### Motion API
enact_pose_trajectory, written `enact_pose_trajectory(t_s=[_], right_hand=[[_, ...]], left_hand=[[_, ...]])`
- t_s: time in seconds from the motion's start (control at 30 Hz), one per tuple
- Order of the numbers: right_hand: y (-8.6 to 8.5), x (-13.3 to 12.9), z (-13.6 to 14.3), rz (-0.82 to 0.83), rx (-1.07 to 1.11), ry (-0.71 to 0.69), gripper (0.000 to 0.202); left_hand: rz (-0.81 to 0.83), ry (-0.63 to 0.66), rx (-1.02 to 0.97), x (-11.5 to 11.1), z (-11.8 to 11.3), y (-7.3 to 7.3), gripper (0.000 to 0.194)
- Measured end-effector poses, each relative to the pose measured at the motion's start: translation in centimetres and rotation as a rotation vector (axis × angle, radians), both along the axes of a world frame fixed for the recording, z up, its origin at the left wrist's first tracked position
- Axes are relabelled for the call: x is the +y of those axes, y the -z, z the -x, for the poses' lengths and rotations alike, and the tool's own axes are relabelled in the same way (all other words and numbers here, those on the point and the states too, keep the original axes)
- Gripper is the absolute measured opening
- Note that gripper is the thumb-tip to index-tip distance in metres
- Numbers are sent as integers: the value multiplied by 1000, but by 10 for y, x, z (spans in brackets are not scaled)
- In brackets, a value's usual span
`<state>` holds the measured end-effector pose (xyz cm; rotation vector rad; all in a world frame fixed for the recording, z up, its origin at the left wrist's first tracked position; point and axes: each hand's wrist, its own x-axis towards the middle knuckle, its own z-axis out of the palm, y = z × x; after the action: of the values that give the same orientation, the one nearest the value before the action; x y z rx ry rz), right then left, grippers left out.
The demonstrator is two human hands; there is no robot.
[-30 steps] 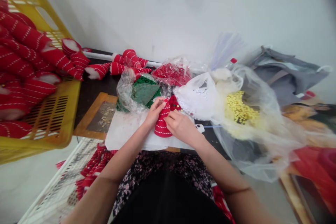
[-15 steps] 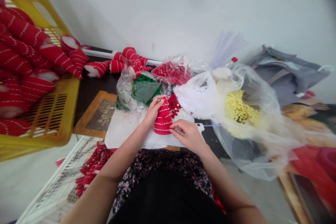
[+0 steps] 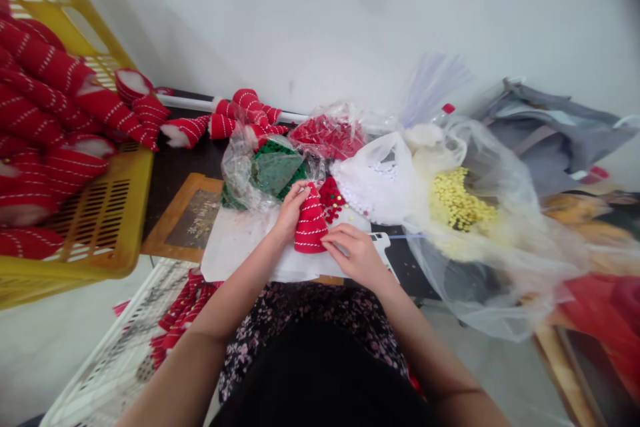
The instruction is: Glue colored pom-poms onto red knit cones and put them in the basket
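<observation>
A red fabric cone (image 3: 311, 227) with white dashed stripes is held tip-up over white paper (image 3: 235, 240). My left hand (image 3: 291, 208) is closed on it near the tip, along its left side. At the lower right edge of the cone, my right hand (image 3: 353, 253) has thumb and index finger pinched together, touching the hem. Whether something small is also between those fingertips cannot be made out. Just right of the cone lie loose red pieces (image 3: 331, 199) with a few yellow ones. A white tool, possibly a glue gun (image 3: 384, 244), is partly hidden behind my right hand.
Plastic bags hold green pieces (image 3: 277, 170), red pieces (image 3: 330, 137), white pieces (image 3: 385, 173) and yellow beads (image 3: 463, 203). A yellow crate (image 3: 135, 213) at left is full of stuffed red cones. A wooden-framed board (image 3: 187, 217) and a white basket (image 3: 107, 340) sit nearby.
The cone and both hands stay nearly in place, with the cone's base shifted very slightly up. More of the white tool shows beside my right hand.
</observation>
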<state>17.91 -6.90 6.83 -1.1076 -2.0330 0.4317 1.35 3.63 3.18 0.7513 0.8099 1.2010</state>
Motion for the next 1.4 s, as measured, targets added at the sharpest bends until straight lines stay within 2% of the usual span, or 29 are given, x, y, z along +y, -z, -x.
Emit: enact_pose_trajectory(t_s=[0.1,0.2,0.27,0.33,0.4,0.47,0.57,0.7,1.03,1.2,1.3,1.4], right_hand=[[4,0,-2,-16,-50,-18,20],[6,9,-18,13,-64,81,20],[7,22,-34,105,-185,237,21],[7,38,-48,267,-415,359,23],[8,53,-54,406,-597,378,25],[11,66,-54,465,-674,361,29],[18,80,-50,473,-699,381,37],[24,91,-48,477,-710,400,31],[25,99,-46,451,-704,457,34],[26,105,-47,452,-692,459,30],[19,99,-50,453,-645,442,24],[8,78,-50,434,-533,385,20]], left_hand=[[2,-18,19,1,0,1,30],[13,-11,4,1,0,0,33],[34,9,-23,1,-1,0,35],[51,22,-40,2,-1,-1,37],[53,27,-39,2,-1,-1,38],[50,31,-34,2,-1,0,38],[49,35,-36,2,0,1,39],[55,43,-40,3,0,2,41],[44,47,-58,2,-1,1,38],[58,50,-56,2,-1,0,37],[58,44,-48,2,-1,1,36],[59,40,-49,3,-1,2,33]])
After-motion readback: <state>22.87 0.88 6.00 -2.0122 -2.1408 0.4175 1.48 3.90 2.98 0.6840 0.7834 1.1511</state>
